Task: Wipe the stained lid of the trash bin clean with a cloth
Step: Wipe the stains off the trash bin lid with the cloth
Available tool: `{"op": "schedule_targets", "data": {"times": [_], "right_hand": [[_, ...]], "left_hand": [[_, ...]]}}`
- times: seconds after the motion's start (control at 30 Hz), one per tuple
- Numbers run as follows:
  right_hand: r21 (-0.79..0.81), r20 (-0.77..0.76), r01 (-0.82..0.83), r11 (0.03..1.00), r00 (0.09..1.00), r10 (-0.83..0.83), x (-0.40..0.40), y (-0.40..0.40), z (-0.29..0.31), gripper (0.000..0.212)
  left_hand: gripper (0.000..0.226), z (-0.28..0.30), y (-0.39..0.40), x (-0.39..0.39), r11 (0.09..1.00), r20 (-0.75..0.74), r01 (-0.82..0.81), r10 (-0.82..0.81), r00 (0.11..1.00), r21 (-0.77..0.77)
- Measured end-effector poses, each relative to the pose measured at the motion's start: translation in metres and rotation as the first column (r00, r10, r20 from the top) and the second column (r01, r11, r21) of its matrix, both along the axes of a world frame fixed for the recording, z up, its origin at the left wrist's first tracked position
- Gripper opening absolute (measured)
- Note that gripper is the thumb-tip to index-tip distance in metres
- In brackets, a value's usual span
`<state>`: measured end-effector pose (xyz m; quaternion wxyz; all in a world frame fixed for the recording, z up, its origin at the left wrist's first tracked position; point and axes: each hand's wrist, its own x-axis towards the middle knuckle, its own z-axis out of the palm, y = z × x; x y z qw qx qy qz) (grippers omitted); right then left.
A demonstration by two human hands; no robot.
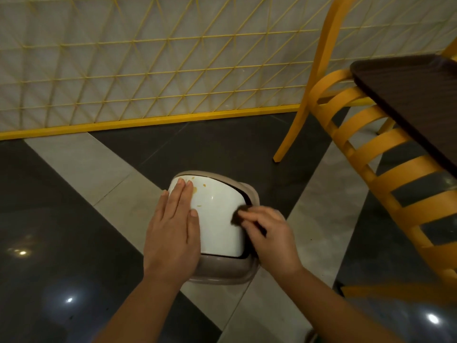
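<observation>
- Yellow slatted chair [366,144] at right, one leg planted on the floor.
- Dark brown worktop [415,95] jutting over the chair's seat.
- Yellow lattice partition [148,60] across the back.
- Glossy floor [61,219] of dark and pale tiles.

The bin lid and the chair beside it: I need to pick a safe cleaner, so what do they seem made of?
Lid: probably glossy white plastic; it shows a sharp light glint and orange stains sit on top. Its taupe rim looks like matte plastic. Chair: yellow painted wood or moulded plastic; the curved slats leave it open.
</observation>
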<state>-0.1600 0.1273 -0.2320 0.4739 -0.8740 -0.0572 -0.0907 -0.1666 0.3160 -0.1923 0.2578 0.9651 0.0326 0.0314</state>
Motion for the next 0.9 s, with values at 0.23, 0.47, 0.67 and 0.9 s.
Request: {"op": "schedule_targets", "data": {"times": [0.23,0.47,0.67,0.9], "right_hand": [[-0.009,0.099,-0.175,0.985,0.98,0.175,-0.035,0.036,0.01,0.025],[0.093,-0.075,0.107,0.99,0.992,-0.1,-0.021,0.008,-0.003,0.028],[0.085,0.121,-0.141,0.986,0.984,0.13,-0.063,0.023,0.007,0.024],[0.049,0.01,0.056,0.997,0.998,-0.056,-0.058,0.004,-0.009,0.032]], "left_hand": [[0.055,-0.001,0.002,0.0,1.0,0.028,0.016,-0.016,0.999,-0.016],[0.058,0.0,-0.002,0.002,1.0,0.007,-0.006,0.006,1.0,0.016],[0.056,0.005,-0.001,-0.001,0.999,-0.005,0.005,-0.005,1.0,-0.032],[0.057,0.005,-0.002,0.0,1.0,-0.023,0.011,-0.011,1.0,0.0]]}}
